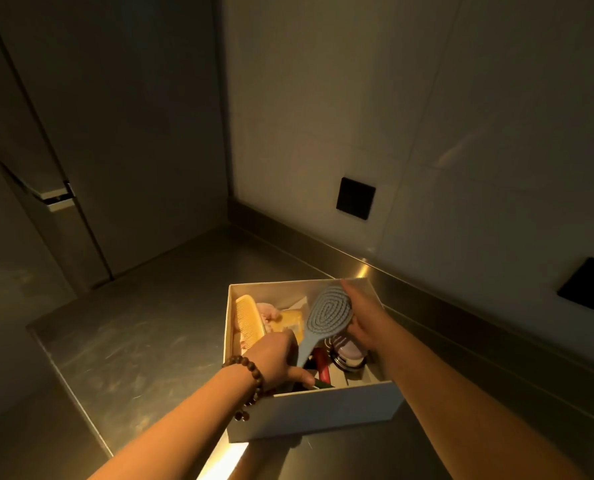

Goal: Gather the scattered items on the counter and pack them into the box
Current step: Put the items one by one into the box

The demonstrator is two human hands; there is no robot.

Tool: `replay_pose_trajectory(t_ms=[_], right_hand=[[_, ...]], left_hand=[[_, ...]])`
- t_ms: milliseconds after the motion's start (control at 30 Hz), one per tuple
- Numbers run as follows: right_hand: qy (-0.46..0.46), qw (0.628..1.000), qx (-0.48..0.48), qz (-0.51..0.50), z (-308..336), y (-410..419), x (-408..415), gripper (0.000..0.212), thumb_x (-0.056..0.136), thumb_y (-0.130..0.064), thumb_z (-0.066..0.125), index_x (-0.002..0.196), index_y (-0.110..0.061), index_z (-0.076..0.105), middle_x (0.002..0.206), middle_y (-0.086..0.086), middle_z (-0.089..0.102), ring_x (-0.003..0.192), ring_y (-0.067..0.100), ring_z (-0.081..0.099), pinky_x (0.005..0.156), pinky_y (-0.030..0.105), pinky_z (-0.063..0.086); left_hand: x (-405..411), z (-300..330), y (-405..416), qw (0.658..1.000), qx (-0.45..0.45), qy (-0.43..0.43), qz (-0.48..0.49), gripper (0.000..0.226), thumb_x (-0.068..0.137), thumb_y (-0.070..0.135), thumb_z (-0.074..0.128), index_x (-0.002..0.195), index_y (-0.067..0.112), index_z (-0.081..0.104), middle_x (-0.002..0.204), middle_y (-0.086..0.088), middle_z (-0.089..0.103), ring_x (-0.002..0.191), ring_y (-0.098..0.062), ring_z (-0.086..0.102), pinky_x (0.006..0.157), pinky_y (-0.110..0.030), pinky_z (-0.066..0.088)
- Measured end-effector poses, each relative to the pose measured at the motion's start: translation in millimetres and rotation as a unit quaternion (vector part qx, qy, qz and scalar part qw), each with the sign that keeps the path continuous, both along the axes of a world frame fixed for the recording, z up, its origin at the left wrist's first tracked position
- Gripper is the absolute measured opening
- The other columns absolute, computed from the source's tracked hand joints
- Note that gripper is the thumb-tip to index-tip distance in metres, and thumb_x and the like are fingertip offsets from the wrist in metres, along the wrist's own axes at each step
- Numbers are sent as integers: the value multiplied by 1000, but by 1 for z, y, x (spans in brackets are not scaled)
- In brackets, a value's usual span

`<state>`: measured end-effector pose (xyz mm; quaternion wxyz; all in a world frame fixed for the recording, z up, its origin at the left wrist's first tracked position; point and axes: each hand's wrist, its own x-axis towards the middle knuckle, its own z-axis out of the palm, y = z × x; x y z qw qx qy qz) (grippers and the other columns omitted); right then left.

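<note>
A white open box (323, 414) stands on the steel counter (143, 341). Inside lie a yellow comb (250, 318), a pink soft item (267, 311), a yellow packet (290, 323), a red object (321, 367) and a lilac round jar (347, 355). A blue-grey hairbrush (328, 315) is held tilted over the box. My left hand (278, 358), with a bead bracelet at the wrist, grips its handle. My right hand (364, 323) rests against the back of the brush head, by the box's far right corner.
The counter's left edge (67, 382) drops off to the floor. A raised steel backsplash (427, 296) runs along the wall, which carries two black plates (356, 198), (589, 287). A tall cabinet door with a handle (58, 197) stands at the left.
</note>
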<state>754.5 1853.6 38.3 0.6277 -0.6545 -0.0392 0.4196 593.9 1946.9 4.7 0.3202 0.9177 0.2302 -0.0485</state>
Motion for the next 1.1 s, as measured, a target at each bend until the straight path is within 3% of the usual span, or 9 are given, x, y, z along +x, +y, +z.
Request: replay_pose_trajectory(t_ms=[200, 300, 400, 533, 633, 767, 900, 1033, 1100], right_hand=[[-11, 1000, 18, 16, -5, -13, 5, 55, 92, -49, 48, 128, -7, 45, 114, 14, 60, 113, 26, 56, 95, 37, 47], [-48, 998, -18, 44, -8, -15, 3, 64, 92, -55, 42, 135, -8, 42, 132, 17, 53, 123, 29, 50, 99, 37, 43], [-67, 993, -57, 83, -11, -18, -5, 67, 92, -61, 35, 137, -13, 43, 132, 12, 53, 112, 23, 54, 79, 27, 49], [-73, 987, -92, 109, -9, -21, -15, 64, 94, -61, 31, 131, -12, 49, 102, 1, 60, 86, 11, 59, 49, 16, 49], [-116, 983, -90, 111, -3, -24, -15, 63, 95, -60, 28, 132, -15, 50, 108, 1, 57, 85, 8, 55, 62, 21, 47], [-261, 961, -76, 50, 9, -37, -3, 51, 96, -54, 35, 131, -22, 53, 122, 4, 59, 104, 18, 58, 85, 33, 49], [-360, 929, -72, 34, 7, -60, 15, 46, 98, -41, 41, 143, -28, 38, 144, 7, 44, 126, 27, 48, 93, 36, 42], [-366, 916, -143, 74, -11, -78, 24, 61, 97, -32, 49, 150, -27, 20, 154, 8, 30, 134, 31, 38, 98, 43, 40], [-343, 921, -154, 100, -20, -79, 24, 62, 97, -32, 49, 150, -27, 17, 152, 9, 32, 131, 31, 41, 94, 41, 40]], left_hand=[[5, -1, 5, 997, 68, -25, 14, 32, 76, 39, 71, 102, 24, 58, 109, 2, 60, 89, -11, 54, 75, -20, 45], [12, -7, 9, 991, 125, -52, -22, 64, 77, 32, 71, 133, 24, 43, 139, 1, 43, 124, -19, 42, 101, -32, 37], [18, -13, 11, 979, 171, 29, -103, 86, 80, 24, 69, 147, 25, 15, 156, 1, 12, 142, -25, 13, 113, -40, 18], [21, -17, 9, 974, 187, 52, -119, 87, 81, 23, 67, 147, 23, 11, 156, -1, 11, 139, -24, 18, 112, -41, 21], [19, -12, 9, 978, 174, 31, -110, 89, 78, 28, 70, 147, 23, 14, 156, 0, 13, 141, -22, 14, 113, -39, 16], [4, 1, 17, 993, 72, -96, -19, 82, 78, 35, 69, 145, 28, 22, 155, 4, 16, 141, -15, 12, 113, -35, 15], [-18, 8, 36, 968, 118, -205, 82, 71, 84, 30, 63, 144, 21, 26, 155, -2, 16, 143, -15, -1, 114, -35, 6], [-41, -3, 50, 970, 68, -158, 173, 96, 79, 31, 69, 148, 18, 4, 157, -6, -4, 142, -19, -10, 116, -39, 4], [-49, -9, 48, 971, -28, -143, 192, 103, 78, 32, 71, 147, 20, -6, 157, -5, 0, 143, -20, 3, 115, -38, 15]])
